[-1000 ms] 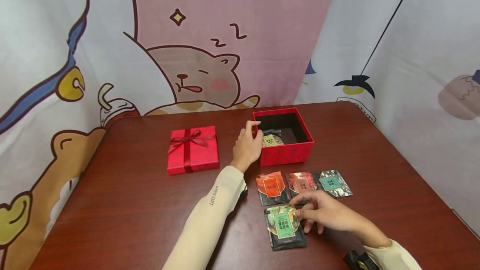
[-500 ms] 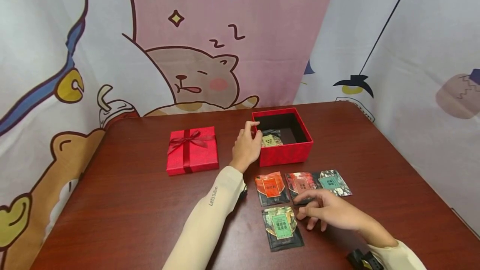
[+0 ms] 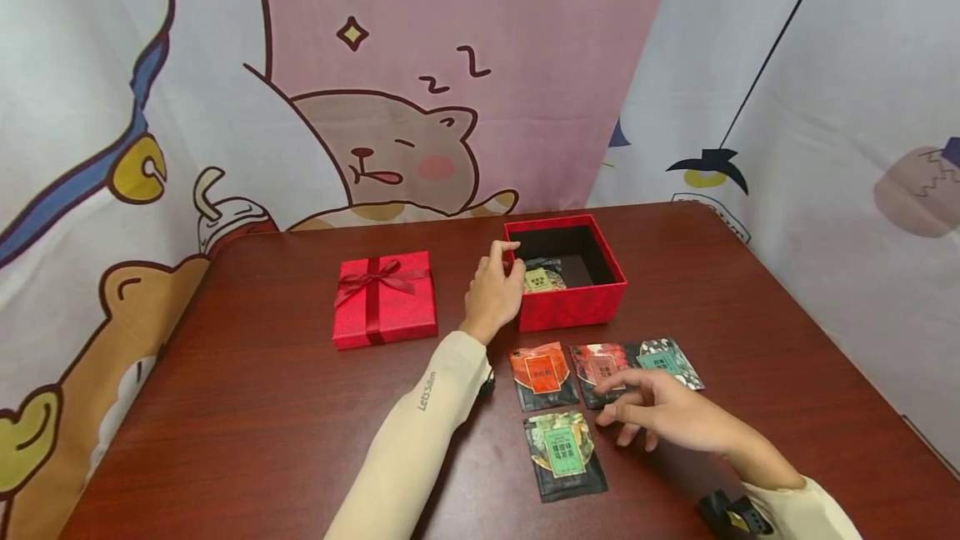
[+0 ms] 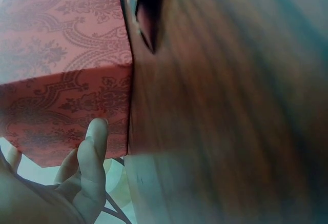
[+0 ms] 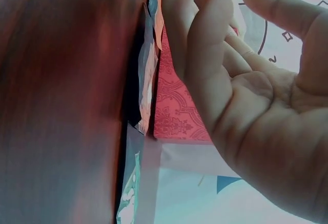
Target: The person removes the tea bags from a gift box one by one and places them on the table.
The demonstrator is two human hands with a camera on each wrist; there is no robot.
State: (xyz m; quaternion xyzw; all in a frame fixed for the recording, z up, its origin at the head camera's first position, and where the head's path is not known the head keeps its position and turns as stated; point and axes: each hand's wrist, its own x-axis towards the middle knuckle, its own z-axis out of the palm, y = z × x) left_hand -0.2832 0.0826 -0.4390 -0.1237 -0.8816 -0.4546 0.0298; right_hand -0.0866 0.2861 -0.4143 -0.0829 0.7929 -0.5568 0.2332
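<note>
Four sachets [image 3: 564, 457] lie near the box [image 3: 573, 307] the left fingers [image 4: 92, 165] touch.

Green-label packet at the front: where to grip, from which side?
I'd pinch the right edge of the green-label packet, thumb and fingers on opposite faces, coming from the right. It's thin and lies flat, so that edge probably needs lifting first. The right hand is already on that side; the orange packet crowds the far edge.
</note>
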